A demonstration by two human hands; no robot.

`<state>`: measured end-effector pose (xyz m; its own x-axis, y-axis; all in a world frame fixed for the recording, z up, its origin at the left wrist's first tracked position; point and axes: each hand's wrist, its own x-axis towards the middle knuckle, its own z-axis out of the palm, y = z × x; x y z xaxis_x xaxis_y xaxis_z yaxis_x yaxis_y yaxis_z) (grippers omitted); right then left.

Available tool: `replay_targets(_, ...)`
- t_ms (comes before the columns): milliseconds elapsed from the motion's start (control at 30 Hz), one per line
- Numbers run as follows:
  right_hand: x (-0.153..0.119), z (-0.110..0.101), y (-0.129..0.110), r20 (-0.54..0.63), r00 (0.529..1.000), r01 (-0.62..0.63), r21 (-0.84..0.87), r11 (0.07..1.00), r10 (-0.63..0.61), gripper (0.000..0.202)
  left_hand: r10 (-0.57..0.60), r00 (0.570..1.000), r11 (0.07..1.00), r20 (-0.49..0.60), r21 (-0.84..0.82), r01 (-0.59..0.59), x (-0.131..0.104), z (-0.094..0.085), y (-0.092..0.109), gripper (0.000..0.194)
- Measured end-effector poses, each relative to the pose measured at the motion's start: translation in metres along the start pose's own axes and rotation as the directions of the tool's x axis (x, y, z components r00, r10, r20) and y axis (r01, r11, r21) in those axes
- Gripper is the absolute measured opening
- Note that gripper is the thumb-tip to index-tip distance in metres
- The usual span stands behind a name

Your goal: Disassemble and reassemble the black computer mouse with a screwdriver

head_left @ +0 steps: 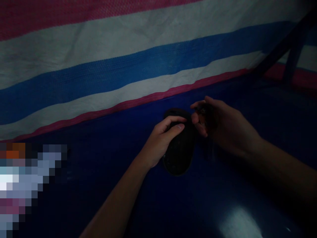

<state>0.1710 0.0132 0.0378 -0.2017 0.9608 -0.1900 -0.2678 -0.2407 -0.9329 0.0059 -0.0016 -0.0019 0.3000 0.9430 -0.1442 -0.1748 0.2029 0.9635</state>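
The black oval object [178, 153] lies on the dark blue surface [99, 158] at the centre of the frame. The left hand [157, 142] rests on its left side, thumb and forefinger across the top; grip cannot be determined. The right hand [231, 129], right of centre, has curled fingers beside the object; shadow hides any contents. A striped sheet [119, 77] spans the upper frame.

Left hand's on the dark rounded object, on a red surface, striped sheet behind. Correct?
Not the surface colour: the head view shows a dark blue surface. The left hand on the dark rounded object and the striped sheet behind stand as you said.
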Motion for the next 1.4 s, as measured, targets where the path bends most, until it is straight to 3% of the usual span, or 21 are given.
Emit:
replay_targets(1200, -0.0008, -0.0004, 0.0029, 0.013, 1.000, 0.014, -0.010, 1.000, -0.014, 0.027, 0.020, 1.000, 1.000, 0.009, 0.017, -0.021, 0.0007, -0.0016, -0.0020, 0.018)
replay_targets(1400, -0.0019, 0.0032, 0.0018, -0.028, 0.999, 0.026, 0.004, 1.000, -0.026, 0.027, 0.016, 1.000, 0.999, 0.002, 0.029, -0.017, 0.0002, -0.0007, -0.0006, 0.017)
